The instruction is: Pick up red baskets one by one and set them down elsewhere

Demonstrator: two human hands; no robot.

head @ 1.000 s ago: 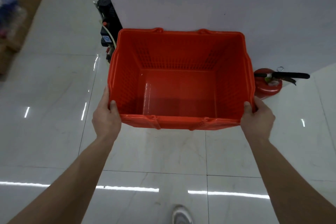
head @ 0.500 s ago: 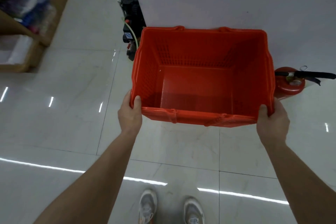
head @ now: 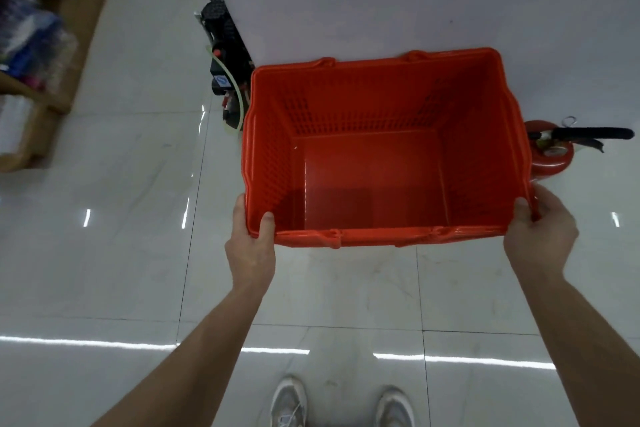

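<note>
Basket [head: 374,163]: red plastic, perforated walls; left hand [head: 250,246], right hand [head: 540,236] grip near rim corners.

Both arms outstretched, left hand [head: 250,250] and right hand [head: 540,236] curled.

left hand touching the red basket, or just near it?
Touching. Head view: the left hand grips the red basket at its near left corner, thumb hooked over the rim inside.

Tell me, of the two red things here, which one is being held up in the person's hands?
The orange-red plastic basket, gripped at its near corners by the left hand and right hand. The red fire extinguisher stands untouched on the floor beside it.
</note>
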